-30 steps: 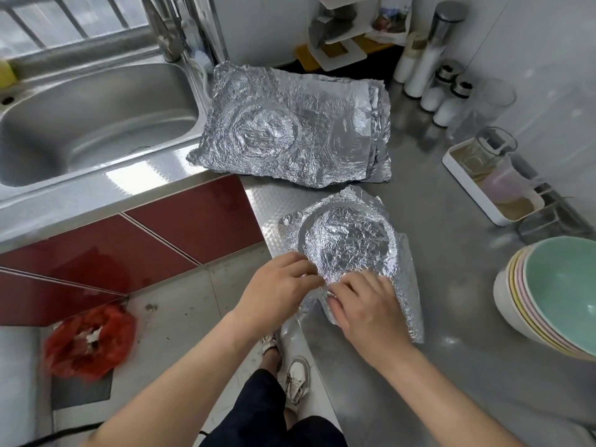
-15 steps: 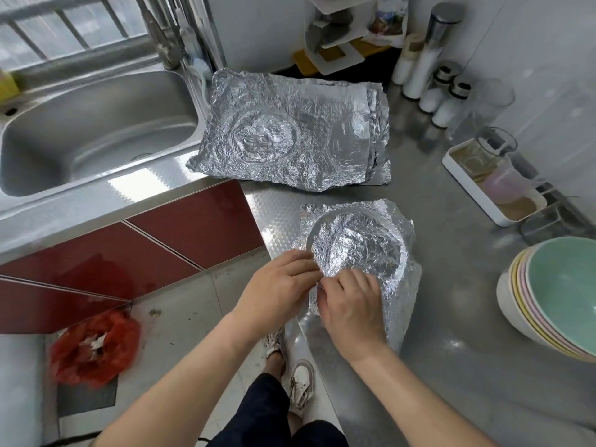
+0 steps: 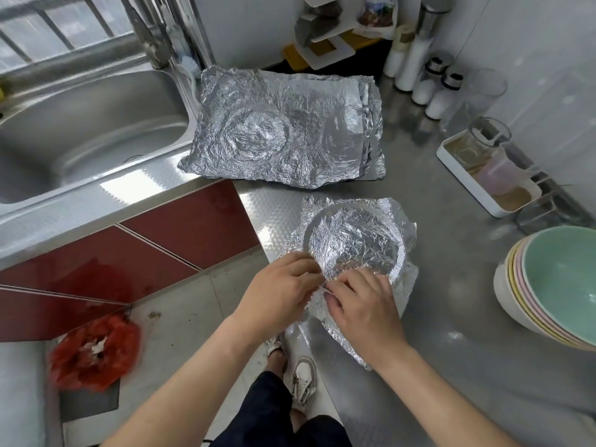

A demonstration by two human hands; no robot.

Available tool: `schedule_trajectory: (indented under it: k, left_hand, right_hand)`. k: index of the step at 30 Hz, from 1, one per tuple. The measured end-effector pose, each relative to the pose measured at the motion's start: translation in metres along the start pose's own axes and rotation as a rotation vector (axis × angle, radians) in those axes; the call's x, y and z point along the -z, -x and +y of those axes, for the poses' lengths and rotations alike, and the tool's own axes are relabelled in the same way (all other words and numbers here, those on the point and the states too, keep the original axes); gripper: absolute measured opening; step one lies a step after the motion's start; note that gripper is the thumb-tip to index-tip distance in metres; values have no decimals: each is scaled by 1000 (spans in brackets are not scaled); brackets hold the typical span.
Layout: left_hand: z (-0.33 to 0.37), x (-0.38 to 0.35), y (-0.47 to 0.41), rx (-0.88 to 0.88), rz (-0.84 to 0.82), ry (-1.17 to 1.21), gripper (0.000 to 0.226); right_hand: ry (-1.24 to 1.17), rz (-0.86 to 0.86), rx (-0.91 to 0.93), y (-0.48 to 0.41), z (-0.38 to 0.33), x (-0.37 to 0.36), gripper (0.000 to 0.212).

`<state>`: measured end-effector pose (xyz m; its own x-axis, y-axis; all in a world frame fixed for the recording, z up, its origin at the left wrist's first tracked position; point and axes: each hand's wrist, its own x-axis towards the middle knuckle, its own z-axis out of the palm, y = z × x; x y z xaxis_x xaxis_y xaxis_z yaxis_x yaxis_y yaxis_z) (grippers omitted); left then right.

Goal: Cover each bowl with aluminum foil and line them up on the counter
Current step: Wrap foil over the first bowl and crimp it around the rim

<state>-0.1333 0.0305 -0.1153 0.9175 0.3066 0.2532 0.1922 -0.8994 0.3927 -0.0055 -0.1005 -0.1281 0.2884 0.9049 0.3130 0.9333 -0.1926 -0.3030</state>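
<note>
At the lower left of the frame we see a red plastic bag lying on the floor, blurred at its edges. Above it, in the upper left, a steel sink sits below a tap. Just right of the sink, at upper centre, a stack of foil sheets lies flat on the counter, and its top sheet is crumpled and bears a round imprint. Below that stack and apart from it, at the centre of the frame, stands a bowl near the counter's front corner, with a creased foil sheet spread over its mouth and folded down its sides, so that only the ring of the rim shows through. Our left hand meets it at the near left of the rim, with its fingers curled and pinching the foil edge. Our right hand is just beside it, almost touching, and its fingers are likewise curled into the loose foil at the near side. In the top centre a white rack stands against the wall with a printed packet next to it, and we think it carries lettering, though it is too blurred to read. Right of these are white shakers with dark caps. Further right, a white tray holds a glass jar and a pink cup. At the right edge, a stack of bowls rests uncovered on the counter, well apart from the wrapped one, with a mint-green bowl uppermost.
</note>
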Motion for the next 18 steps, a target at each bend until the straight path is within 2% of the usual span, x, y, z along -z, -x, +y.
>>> schedule_trajectory:
  k: [2,6,12,15,18]
  left_hand:
    - [-3,-1,0,-9,1,-6,12]
    - [-7,-1,1,-34,10,-34,18]
    - [-12,-3,-5,-50,49,-69,16]
    - [-10,-2,-3,35,51,-66,23]
    - [-2,-4,2,27,39,-35,28]
  right_hand:
    - [31,22,26,2,-1,-6,5]
    - [76,41,39,-1,-6,-12,11]
    - [65,-18,-39,-9,-12,-3,9]
    - [38,-107,-43,-8,-8,6,29]
    - [20,-168,29,2,2,8,41]
